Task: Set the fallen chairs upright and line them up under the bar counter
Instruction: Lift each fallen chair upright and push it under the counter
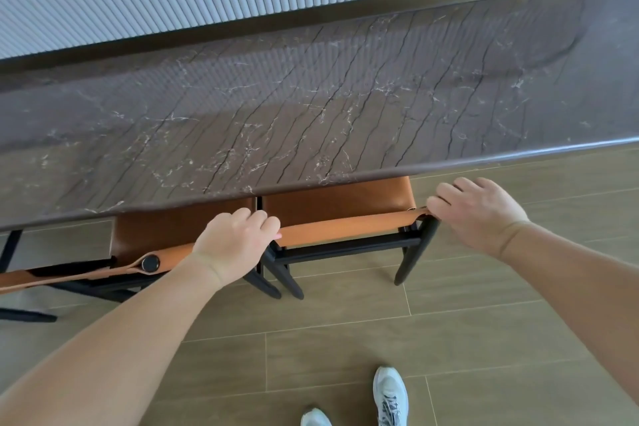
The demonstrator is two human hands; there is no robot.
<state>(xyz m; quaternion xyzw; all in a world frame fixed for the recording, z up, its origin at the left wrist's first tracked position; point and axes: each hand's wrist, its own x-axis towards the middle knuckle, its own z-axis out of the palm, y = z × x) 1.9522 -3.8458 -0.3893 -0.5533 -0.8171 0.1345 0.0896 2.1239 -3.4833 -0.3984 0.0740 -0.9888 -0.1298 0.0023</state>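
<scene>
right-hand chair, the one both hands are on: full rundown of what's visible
The right chair stands upright, its tan leather-look seat partly tucked under the marble counter. Black frame, tapered legs on the wood-look floor. A tan strap forms the low backrest; the left hand grips its left end, the right hand its right end. It sits close beside the neighbouring chair.

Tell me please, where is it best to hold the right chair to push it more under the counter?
Grip the right chair by its tan backrest strap, one hand near each black post, coming from behind and above. Likely best: the counter covers the seat, and the strap is the top free edge.
</scene>
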